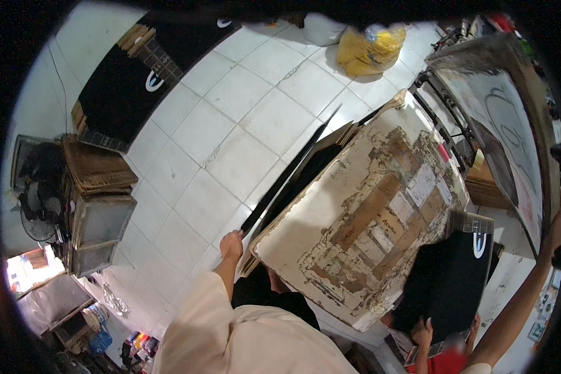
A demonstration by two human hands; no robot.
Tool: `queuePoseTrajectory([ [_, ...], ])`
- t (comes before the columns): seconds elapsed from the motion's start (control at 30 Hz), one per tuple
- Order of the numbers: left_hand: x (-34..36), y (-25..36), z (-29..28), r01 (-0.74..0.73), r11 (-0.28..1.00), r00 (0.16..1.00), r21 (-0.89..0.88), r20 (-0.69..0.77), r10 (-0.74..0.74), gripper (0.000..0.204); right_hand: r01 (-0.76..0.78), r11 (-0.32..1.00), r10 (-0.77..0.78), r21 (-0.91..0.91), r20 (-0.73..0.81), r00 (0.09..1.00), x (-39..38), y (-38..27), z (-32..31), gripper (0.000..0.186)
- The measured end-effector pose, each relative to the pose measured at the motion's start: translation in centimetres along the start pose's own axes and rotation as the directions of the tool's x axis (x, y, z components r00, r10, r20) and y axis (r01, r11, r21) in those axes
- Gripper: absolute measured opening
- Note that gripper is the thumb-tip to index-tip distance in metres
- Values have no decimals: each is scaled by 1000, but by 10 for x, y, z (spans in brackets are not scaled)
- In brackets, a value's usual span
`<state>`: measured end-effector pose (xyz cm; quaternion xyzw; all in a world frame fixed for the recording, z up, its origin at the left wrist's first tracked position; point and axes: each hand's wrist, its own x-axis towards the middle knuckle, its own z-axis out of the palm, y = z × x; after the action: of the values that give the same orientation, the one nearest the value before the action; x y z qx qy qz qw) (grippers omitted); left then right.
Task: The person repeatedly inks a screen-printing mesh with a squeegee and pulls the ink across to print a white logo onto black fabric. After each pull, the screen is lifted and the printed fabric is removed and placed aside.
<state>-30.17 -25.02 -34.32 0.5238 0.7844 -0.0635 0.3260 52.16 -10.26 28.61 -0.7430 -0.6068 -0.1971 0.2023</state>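
Observation:
My left hand point(232, 243) is closed on the near end of a thin black sheet point(287, 177), seen almost edge-on and reaching away over the floor. Just right of it stands a worn white table point(280, 240), its top patched with peeling tape and paper. My right arm stretches up along the right side; my right hand point(558, 227) is at the edge of a tilted screen-printing frame point(531, 81), its fingers partly lost in the dark rim. The frame's pale mesh point(502, 118) carries faint drawn shapes.
At lower right, a person in red point(445, 363) holds a black fabric-covered board point(445, 280) with a white-and-blue print. Similar black pieces point(115, 93) lie at upper left. A yellow bag point(371, 53) sits on the tiled floor point(243, 149). A fan point(40, 218) and wooden frames point(103, 224) stand left.

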Motion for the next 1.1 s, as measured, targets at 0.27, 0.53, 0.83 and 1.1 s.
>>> queuePoseTrajectory([
  [0.27,-4,102,-293,-148,968,840,203,-491,232,50,-83,982,54,-167,-170,984,-6,-47,31,63],
  [0.53,-180,8,-597,-323,937,729,132,-597,336,50,-261,960,259,-106,-34,965,-23,-133,11,71],
  [0.83,-183,-28,-527,-507,811,736,-294,-637,229,41,-356,934,352,10,-188,917,-62,-194,-10,51],
  [1.1,-85,45,-232,-403,659,915,-635,-253,315,43,-403,915,392,-26,-178,903,-66,-186,-2,50],
])
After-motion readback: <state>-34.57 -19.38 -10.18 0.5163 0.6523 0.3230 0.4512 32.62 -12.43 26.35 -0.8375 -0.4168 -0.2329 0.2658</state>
